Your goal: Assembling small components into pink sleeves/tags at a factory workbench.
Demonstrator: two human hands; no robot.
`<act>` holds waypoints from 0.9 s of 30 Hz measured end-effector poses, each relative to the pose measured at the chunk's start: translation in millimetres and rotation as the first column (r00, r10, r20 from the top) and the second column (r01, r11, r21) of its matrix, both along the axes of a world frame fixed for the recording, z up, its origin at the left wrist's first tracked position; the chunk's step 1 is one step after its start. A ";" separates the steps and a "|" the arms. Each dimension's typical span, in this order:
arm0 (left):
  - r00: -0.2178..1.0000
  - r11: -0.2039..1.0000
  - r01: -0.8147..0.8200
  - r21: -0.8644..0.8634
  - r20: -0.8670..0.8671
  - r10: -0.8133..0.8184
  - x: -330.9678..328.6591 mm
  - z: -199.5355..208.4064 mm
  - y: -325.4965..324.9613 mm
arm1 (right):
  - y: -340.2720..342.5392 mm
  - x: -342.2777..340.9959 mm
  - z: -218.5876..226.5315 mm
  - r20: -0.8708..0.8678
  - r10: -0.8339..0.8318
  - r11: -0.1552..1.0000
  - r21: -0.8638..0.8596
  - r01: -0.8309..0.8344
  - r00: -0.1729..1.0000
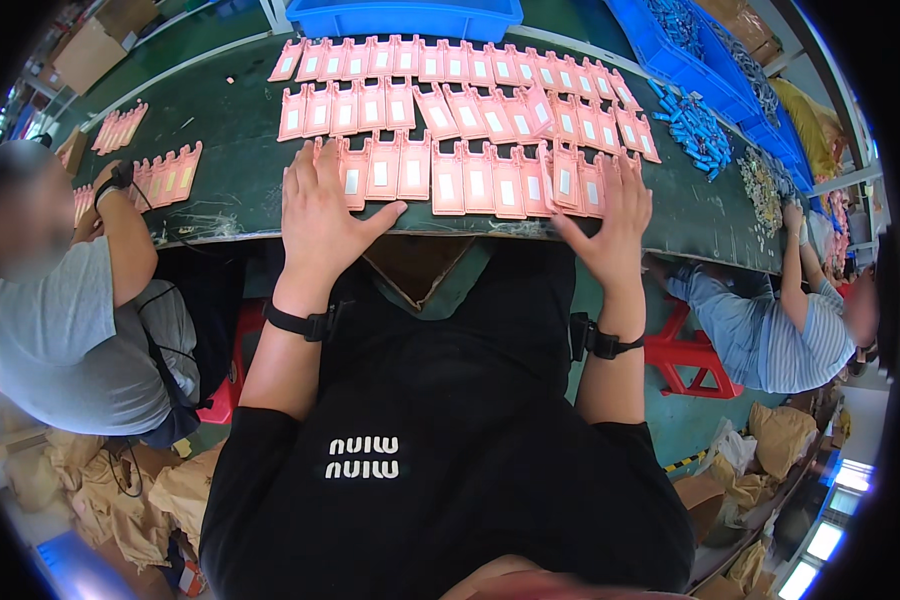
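Three rows of pink flat plastic casings (479,185), each with a pale rectangle on it, lie on the dark green worktable (240,130) before me. At the left end of the nearest row, my left hand (320,215) lies with fingers stretched out and thumb apart, partly covering the casings there. My right hand (610,225) is spread at that row's right end, its thumb by the lower edge of a casing. The right fingers hide part of the end casings. A few casings overlap near the right hand. Neither hand grips anything.
Blue cylindrical parts (695,130) are piled at the right, beside small pale pieces (760,195). Blue bins (685,50) stand behind them, and another blue bin (405,18) is at the back. Co-workers sit on both sides; more pink casings (170,175) lie near the left one.
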State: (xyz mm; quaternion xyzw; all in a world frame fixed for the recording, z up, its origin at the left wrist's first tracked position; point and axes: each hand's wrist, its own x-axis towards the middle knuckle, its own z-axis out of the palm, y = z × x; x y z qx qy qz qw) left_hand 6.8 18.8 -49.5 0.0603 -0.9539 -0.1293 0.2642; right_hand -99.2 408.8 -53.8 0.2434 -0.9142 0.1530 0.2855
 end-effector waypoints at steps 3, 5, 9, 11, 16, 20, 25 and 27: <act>1.000 1.000 0.008 -0.001 -0.016 -0.008 -0.4 -0.5 -0.4 | -16.8 5.8 2.7 0.017 -0.020 0.998 0.059 0.019 1.000; 0.999 1.000 -0.004 -0.018 0.032 0.005 1.8 0.4 -0.5 | -16.0 3.6 2.4 0.036 0.006 0.998 0.057 -0.008 0.999; 1.000 1.000 -0.003 0.011 0.024 0.003 3.2 -0.8 0.2 | -17.6 0.1 6.4 0.099 0.131 0.990 -0.059 -0.126 0.986; 0.995 0.999 -0.004 -0.036 -0.102 0.000 4.4 5.3 4.9 | -11.7 -2.6 7.2 0.106 0.115 0.993 -0.029 -0.113 0.988; 0.954 0.973 0.227 -0.036 -0.194 -0.230 8.9 19.5 33.5 | 33.0 -19.3 3.4 0.074 -0.013 0.999 -0.036 0.015 0.997; 0.839 0.835 0.537 0.119 -0.186 -0.512 -8.5 10.2 77.9 | 57.9 -28.1 8.7 0.091 0.021 0.998 -0.059 -0.016 0.996; 0.718 0.729 0.684 0.029 -0.201 -0.666 -35.4 17.5 129.7 | 58.0 -28.7 0.8 0.040 0.122 0.992 -0.023 -0.121 0.992; 0.760 0.761 0.647 0.041 -0.115 -0.640 -51.2 25.4 143.0 | 56.0 -27.2 0.6 0.048 0.102 0.994 -0.048 -0.099 0.994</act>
